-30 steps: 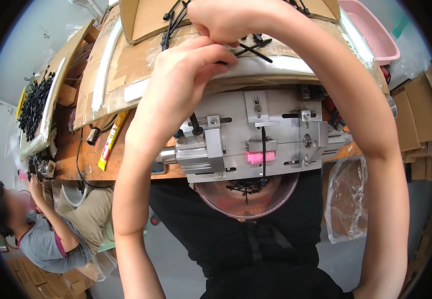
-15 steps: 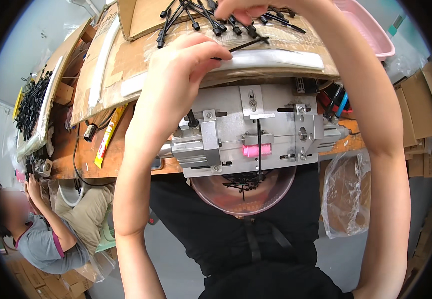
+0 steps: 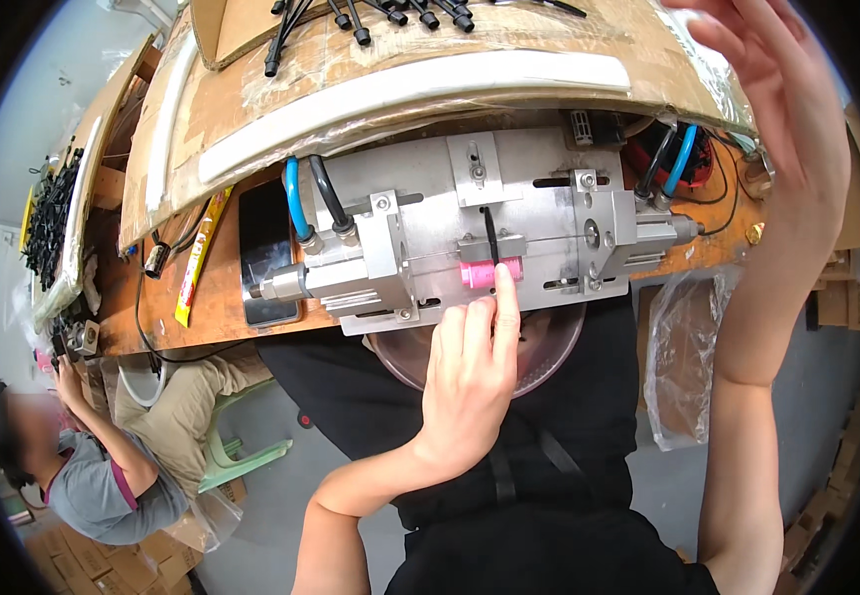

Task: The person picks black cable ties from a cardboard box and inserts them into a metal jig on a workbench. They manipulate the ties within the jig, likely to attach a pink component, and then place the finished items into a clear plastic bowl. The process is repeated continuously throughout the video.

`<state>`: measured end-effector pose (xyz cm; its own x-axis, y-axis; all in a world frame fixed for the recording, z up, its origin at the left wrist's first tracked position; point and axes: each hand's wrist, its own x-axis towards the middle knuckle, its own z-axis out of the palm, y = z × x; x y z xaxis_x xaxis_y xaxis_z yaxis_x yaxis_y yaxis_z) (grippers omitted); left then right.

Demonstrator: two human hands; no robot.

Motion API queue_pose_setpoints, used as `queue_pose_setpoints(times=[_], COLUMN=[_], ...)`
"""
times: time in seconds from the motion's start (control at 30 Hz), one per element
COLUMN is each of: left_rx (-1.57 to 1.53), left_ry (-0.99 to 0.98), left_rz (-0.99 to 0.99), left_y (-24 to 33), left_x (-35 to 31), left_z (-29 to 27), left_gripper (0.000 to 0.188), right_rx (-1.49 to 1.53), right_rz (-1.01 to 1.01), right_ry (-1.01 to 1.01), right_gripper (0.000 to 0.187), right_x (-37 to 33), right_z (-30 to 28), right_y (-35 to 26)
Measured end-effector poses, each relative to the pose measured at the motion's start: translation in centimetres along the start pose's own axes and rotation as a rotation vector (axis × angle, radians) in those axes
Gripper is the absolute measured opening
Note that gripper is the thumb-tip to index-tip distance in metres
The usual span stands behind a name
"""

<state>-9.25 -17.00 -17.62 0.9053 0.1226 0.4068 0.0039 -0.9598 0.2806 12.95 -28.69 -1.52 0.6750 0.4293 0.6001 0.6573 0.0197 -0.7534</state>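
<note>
A metal fixture [image 3: 420,213] with a pink block [image 3: 478,274] is mounted at the wooden bench's near edge. A thin black strip part [image 3: 490,230] stands upright in the fixture's slot just above the pink block. My left hand [image 3: 470,382] reaches up from below. Its index fingertip rests on the pink block at the strip's lower end, and the fingers are pinched on the strip. My right hand [image 3: 782,129] is raised at the upper right beside the cardboard sheet [image 3: 251,119], fingers spread and nothing in it. Several black strip parts [image 3: 370,15] lie on the cardboard.
A pinkish bowl [image 3: 400,357] sits under the fixture. A clear plastic bag [image 3: 683,367] hangs at the right. A dark phone [image 3: 269,253] and a yellow packet [image 3: 197,258] lie on the bench [image 3: 222,297]. Another person [image 3: 83,466] sits at the lower left.
My left hand has come down from the cardboard to the pink block with a black strip. My right hand has moved from the top middle to the upper right and opened.
</note>
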Motion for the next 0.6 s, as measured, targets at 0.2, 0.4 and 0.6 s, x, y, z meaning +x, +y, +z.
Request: queue_pose_setpoints(times=[0.2, 0.4, 0.6], left_rx=[-0.01, -0.062, 0.124], left_ry=[-0.051, -0.152, 0.47], left_rz=[-0.039, 0.027, 0.103], left_y=[0.1, -1.3, -10.1], left_x=[0.2, 1.7, 15.7], left_z=[-0.3, -3.2, -6.9], left_gripper=[0.071, 0.069, 0.025], right_rx=[0.019, -0.223, -0.31], right_rz=[-0.013, -0.016, -0.1], right_ry=[0.065, -0.142, -0.237], right_gripper=[0.023, 0.056, 0.065], right_x=[-5.4, -16.4, -20.3], right_z=[-0.3, 4.7, 9.1], right_y=[0.2, 0.5, 3.0])
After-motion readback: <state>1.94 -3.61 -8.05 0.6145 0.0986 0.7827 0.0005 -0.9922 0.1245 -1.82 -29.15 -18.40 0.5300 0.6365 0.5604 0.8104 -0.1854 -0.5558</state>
